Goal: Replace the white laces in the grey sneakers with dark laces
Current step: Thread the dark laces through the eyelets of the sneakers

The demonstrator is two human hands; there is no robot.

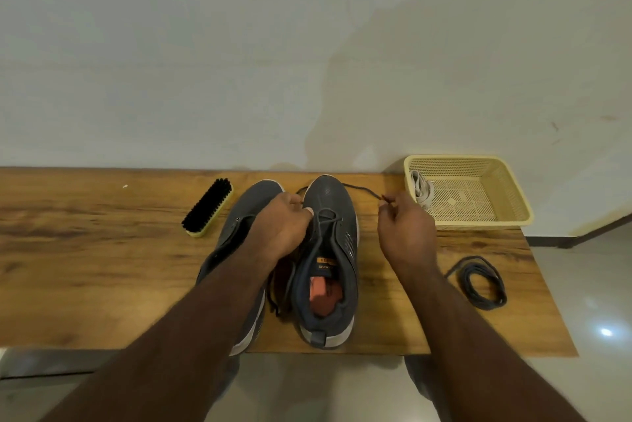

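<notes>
My right hand (407,233) pinches thin dark lace (362,190) tip; left hand (280,228) grips grey mesh sneaker (330,250). Risk: hard pull unthreads eyelets.

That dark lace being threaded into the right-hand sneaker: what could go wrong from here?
The right hand pinches the dark lace close to its tip, so a hard pull might drag it out of the lower eyelets. The left sneaker juts over the table edge; a nudge from the left hand could tip it off.

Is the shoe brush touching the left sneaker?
Apart. The head view shows bare wooden table between the shoe brush and the left sneaker.
</notes>
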